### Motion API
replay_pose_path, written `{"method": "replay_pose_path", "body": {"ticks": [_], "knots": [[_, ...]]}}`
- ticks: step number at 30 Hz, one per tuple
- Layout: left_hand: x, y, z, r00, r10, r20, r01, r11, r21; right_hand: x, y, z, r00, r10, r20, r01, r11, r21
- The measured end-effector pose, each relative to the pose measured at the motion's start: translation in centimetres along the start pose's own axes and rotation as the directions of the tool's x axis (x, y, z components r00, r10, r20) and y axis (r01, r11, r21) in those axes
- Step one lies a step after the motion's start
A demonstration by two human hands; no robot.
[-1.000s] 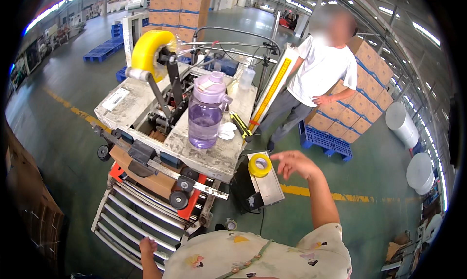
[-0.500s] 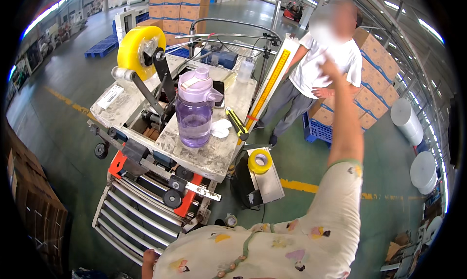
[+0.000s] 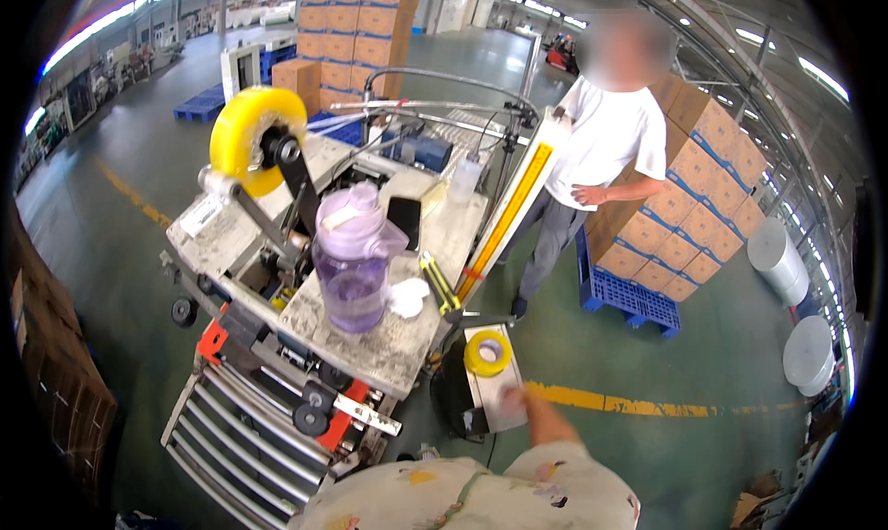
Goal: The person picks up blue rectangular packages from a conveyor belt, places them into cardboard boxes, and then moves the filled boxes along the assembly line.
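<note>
My right hand [image 3: 514, 402] is low in front of my body, smeared by motion, so its fingers cannot be made out. It is nearest a roll of yellow tape [image 3: 487, 352] lying on a small light-topped box [image 3: 497, 393]. I cannot tell whether the hand touches the box. My left hand is out of view. On the machine's worn top [image 3: 370, 354] stand a purple water bottle [image 3: 353, 271], a crumpled white tissue [image 3: 408, 297], a yellow-green utility knife [image 3: 440, 286] and a dark phone [image 3: 404, 222].
A big yellow tape roll [image 3: 231, 141] is mounted on the carton-sealing machine, with a roller conveyor [image 3: 245, 437] below. A person in a white shirt [image 3: 615, 132] stands beyond the upright yellow-scaled post [image 3: 509, 215]. Stacked cartons [image 3: 684, 206] sit on a blue pallet [image 3: 629, 299].
My right arm has dropped from a raised reach toward the far right to low beside the box. The left hand has left view. The view has shifted, and the person's arm by the post shows differently.
</note>
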State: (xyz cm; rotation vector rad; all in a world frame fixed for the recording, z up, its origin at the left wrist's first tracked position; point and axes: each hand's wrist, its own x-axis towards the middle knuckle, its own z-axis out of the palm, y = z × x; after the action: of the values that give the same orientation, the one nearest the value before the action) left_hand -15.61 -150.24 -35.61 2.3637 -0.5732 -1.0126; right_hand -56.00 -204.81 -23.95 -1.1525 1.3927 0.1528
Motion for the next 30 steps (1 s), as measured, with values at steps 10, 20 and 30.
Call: {"method": "replay_pose_path", "body": {"ticks": [10, 20, 30], "knots": [[0.2, 2.6, 1.4, 0.999, 0.021, -0.037, -0.019, 0.997, 0.07, -1.1, 5.8, 7.1, 0.906, 0.334, 0.259, -0.28, 0.934, -0.223], [-3.1, -1.0, 1.7, 0.994, -0.013, -0.108, 0.019, 0.999, 0.049, -32.6, -37.9, -27.1, 0.293, -0.462, -0.837, 0.539, 0.803, -0.254], [-5.3, -5.5, 8.5, 0.994, 0.022, -0.109, -0.019, 0.999, 0.027, -1.7, -5.4, -15.3, 0.913, -0.114, -0.392, -0.072, 0.901, -0.428]]}}
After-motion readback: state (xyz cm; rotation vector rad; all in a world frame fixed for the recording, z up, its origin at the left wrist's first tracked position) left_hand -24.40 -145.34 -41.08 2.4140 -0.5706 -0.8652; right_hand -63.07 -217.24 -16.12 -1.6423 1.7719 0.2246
